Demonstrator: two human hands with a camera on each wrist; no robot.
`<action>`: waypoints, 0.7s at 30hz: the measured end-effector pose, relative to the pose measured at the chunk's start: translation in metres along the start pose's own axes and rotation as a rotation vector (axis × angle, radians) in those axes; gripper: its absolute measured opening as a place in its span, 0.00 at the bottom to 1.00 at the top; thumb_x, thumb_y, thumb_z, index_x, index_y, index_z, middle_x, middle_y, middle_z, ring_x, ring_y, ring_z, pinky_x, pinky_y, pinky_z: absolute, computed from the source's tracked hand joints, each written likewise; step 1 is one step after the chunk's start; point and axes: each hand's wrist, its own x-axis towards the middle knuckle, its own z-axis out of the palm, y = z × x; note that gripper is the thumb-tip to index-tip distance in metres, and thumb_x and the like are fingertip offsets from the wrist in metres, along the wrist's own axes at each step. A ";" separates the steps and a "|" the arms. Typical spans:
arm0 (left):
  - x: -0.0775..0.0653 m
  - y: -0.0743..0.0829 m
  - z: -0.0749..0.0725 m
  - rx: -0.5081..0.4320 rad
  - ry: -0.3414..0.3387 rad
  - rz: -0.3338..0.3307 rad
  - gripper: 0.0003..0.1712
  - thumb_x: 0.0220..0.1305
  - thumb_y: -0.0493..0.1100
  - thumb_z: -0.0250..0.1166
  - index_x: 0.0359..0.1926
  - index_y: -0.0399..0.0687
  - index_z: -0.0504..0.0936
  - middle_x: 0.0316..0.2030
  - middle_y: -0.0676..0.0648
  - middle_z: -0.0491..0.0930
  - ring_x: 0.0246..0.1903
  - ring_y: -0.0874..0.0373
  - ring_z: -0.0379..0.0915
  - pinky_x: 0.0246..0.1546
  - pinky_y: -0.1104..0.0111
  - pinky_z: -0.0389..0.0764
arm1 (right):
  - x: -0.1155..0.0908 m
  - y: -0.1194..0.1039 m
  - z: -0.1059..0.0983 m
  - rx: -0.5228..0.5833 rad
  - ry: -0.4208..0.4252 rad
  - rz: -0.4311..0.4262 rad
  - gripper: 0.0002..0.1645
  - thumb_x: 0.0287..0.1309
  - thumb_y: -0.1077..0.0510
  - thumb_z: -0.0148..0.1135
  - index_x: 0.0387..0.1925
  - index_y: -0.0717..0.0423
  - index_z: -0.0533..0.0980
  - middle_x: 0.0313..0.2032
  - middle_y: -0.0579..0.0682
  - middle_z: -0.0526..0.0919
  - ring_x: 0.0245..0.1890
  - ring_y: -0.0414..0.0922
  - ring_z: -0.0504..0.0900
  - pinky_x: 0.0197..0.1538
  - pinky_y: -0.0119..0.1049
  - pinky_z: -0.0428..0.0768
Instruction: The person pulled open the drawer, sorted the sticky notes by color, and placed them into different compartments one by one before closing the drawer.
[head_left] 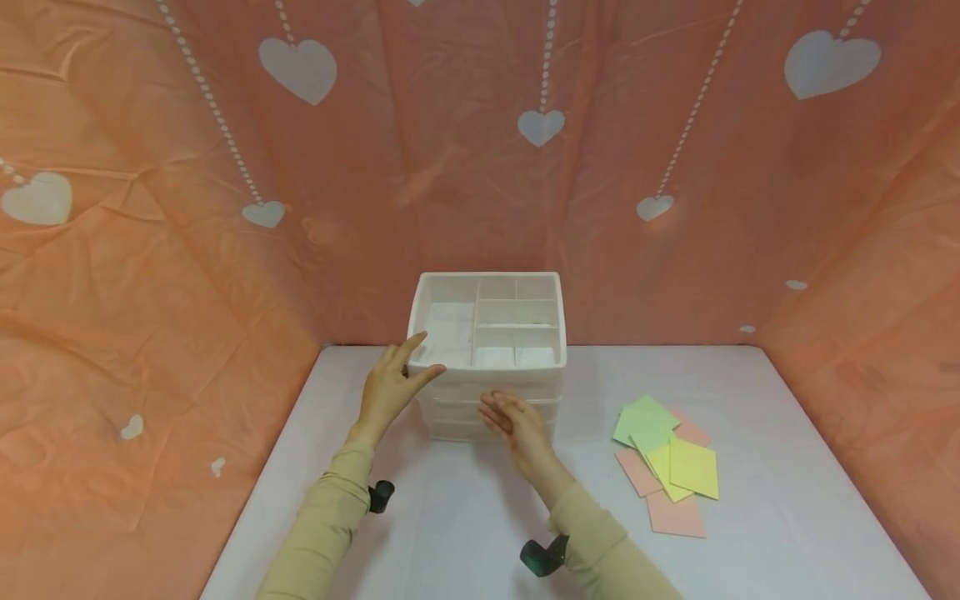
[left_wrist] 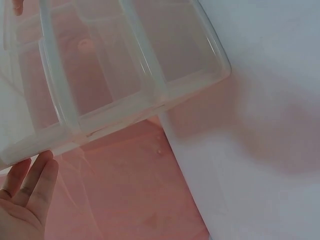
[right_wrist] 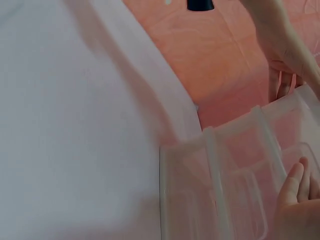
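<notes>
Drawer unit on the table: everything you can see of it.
The drawer unit looks like translucent whitish plastic, boxy with rounded corners. Its open top tray has one large compartment on the left and smaller ones on the right; stacked tiers of drawers sit below, apparently closed. It stands upright near the far edge of the white table. The left hand appears to touch its left side; the right hand is at its front, contact unclear.

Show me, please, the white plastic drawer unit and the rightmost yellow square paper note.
White plastic drawer unit (head_left: pixel 491 379), head view: upper front, below the rim.
Rightmost yellow square paper note (head_left: pixel 693 468), head view: middle of its face.
</notes>
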 end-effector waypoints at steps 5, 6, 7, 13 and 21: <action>0.000 0.001 0.001 0.007 0.007 0.012 0.38 0.50 0.62 0.67 0.62 0.61 0.70 0.30 0.47 0.68 0.25 0.58 0.63 0.24 0.70 0.66 | -0.001 -0.001 0.002 0.098 0.011 0.048 0.15 0.68 0.59 0.49 0.51 0.64 0.66 0.38 0.47 0.86 0.41 0.39 0.84 0.50 0.31 0.80; 0.000 0.000 0.001 0.012 0.009 0.014 0.37 0.50 0.62 0.67 0.62 0.61 0.70 0.29 0.48 0.68 0.25 0.58 0.63 0.23 0.70 0.66 | -0.001 -0.001 0.003 0.104 0.009 0.054 0.14 0.68 0.59 0.49 0.50 0.63 0.66 0.38 0.46 0.86 0.41 0.39 0.84 0.49 0.30 0.80; 0.000 0.000 0.001 0.016 0.011 0.014 0.37 0.50 0.62 0.67 0.62 0.61 0.70 0.29 0.48 0.68 0.25 0.58 0.63 0.23 0.70 0.65 | -0.002 -0.001 0.004 0.108 0.007 0.057 0.13 0.68 0.58 0.49 0.49 0.62 0.66 0.37 0.46 0.86 0.41 0.39 0.84 0.49 0.30 0.80; 0.000 0.000 0.000 0.027 0.026 0.024 0.36 0.49 0.61 0.68 0.60 0.60 0.72 0.28 0.48 0.68 0.24 0.58 0.63 0.23 0.70 0.65 | -0.005 -0.001 0.007 0.111 -0.001 0.061 0.12 0.67 0.57 0.51 0.47 0.60 0.65 0.37 0.46 0.86 0.41 0.39 0.84 0.50 0.30 0.80; 0.002 -0.001 -0.003 0.009 -0.010 0.025 0.36 0.49 0.61 0.69 0.60 0.58 0.72 0.29 0.48 0.69 0.24 0.59 0.64 0.22 0.71 0.66 | -0.010 0.000 0.008 0.091 -0.014 0.079 0.22 0.67 0.56 0.51 0.56 0.65 0.61 0.43 0.50 0.85 0.43 0.38 0.83 0.51 0.30 0.79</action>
